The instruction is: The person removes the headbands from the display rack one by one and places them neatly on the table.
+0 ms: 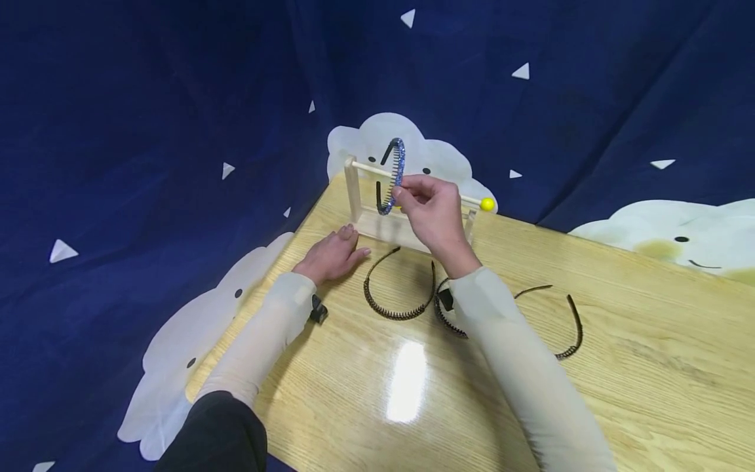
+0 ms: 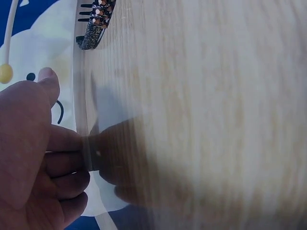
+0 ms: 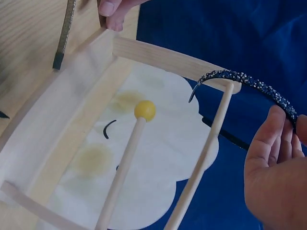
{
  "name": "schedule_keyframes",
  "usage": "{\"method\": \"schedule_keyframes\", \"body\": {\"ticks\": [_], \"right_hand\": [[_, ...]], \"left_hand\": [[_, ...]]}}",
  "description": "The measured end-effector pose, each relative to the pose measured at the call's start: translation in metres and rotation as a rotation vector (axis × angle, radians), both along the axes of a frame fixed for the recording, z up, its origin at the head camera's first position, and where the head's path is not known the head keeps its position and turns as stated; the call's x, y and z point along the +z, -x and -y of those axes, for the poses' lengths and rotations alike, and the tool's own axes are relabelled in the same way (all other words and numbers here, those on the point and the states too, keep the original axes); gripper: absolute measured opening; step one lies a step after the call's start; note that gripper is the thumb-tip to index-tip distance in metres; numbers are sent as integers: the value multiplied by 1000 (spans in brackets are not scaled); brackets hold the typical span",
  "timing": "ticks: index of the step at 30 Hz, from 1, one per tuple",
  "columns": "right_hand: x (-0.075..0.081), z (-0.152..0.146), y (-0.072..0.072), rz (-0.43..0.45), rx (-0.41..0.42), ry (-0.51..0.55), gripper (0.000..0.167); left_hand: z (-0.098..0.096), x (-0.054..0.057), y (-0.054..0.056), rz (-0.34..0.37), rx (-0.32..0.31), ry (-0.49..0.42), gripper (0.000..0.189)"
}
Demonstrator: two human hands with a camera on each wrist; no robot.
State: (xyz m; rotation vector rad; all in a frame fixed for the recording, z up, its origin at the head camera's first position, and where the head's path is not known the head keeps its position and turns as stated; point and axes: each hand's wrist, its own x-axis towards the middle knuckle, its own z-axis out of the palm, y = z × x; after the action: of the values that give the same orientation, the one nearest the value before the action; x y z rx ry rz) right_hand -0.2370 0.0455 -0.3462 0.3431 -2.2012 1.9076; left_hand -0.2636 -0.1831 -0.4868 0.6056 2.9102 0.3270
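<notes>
My right hand (image 1: 436,213) pinches a toothed headband (image 1: 400,160) covered in blue glitter between thumb and fingers. The headband stands on edge at the upper rod (image 1: 370,168) of a wooden rack, its two arms on either side of the rod in the right wrist view. Flat on the table, my left hand (image 1: 333,255) touches the left end of the rack's base (image 1: 386,226) with its fingertips, thumb spread apart. In the right wrist view, a lower rod ends in a yellow ball (image 3: 145,110).
Dark toothed headbands lie on the wooden table (image 1: 330,387), one headband (image 1: 394,316) just in front of the rack, another headband (image 1: 578,328) to the right beyond my right forearm. A yellow ball (image 1: 486,204) caps the upper rod's right end. A blue curtain (image 1: 177,98) hangs behind.
</notes>
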Motion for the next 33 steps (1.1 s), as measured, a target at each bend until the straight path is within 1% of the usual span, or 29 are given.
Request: {"method": "schedule_keyframes", "body": {"ticks": [3,7,11,14,16,19,24,28,31,33], "right_hand": [[2,-5,-3,3,13,12,14],[4,-11,-9,-1,38,-21,16],[10,-18,-21,-20,81,-41,17],[14,-25,-33,-60,117,-37,16],[16,-32,-41,-98,137,-43,14],[18,-42,-54,-152,150,-86,12],[15,-59,-72,-256,147,-230,11],[9,-74,-82,-383,134,-336,12],[5,-84,-87,-484,123,-398,15],[4,-91,-90,-536,119,-431,16]], "left_hand": [[0,1,-1,10,1,7,63],[0,2,0,8,5,13,67],[0,2,0,3,-6,12,68],[1,2,0,4,-23,9,66],[0,2,-1,5,-29,5,65],[0,4,0,6,-28,7,66],[-1,5,1,13,-21,32,67],[-3,5,1,20,-24,39,69],[-3,3,1,19,-25,34,70],[-3,3,0,19,-25,33,69]]}}
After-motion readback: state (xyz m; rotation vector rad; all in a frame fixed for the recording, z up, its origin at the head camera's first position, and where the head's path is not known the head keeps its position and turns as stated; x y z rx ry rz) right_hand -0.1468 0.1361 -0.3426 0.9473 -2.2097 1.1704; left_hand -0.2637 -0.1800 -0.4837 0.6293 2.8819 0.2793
